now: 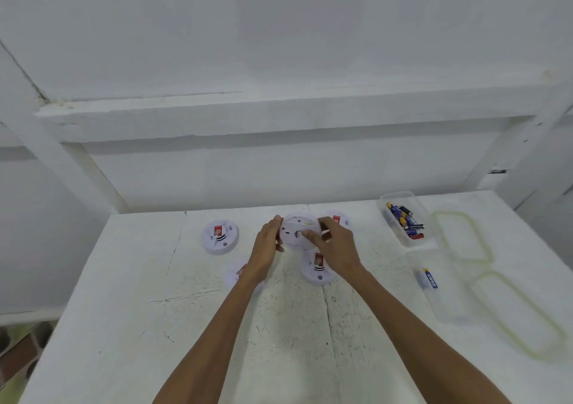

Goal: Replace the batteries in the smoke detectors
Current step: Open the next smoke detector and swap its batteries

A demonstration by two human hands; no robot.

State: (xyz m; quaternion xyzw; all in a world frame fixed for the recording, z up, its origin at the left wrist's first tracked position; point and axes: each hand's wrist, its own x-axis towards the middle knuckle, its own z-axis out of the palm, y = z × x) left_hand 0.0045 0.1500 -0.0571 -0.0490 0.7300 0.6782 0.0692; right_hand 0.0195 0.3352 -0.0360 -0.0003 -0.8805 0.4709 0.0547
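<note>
The left hand (266,245) curls round the left rim of a smoke detector (297,233), held tilted above the white table (139,295) with its back to the camera; the right hand (336,245) grips its right rim, thumb on the back; spare batteries (404,219) lie in a clear tub (400,196) to the right.

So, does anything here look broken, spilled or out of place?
Nothing looks broken or spilled. The detector gripped by the left hand and right hand seems turned back-up; the far battery box and near battery box stand lidless.
</note>
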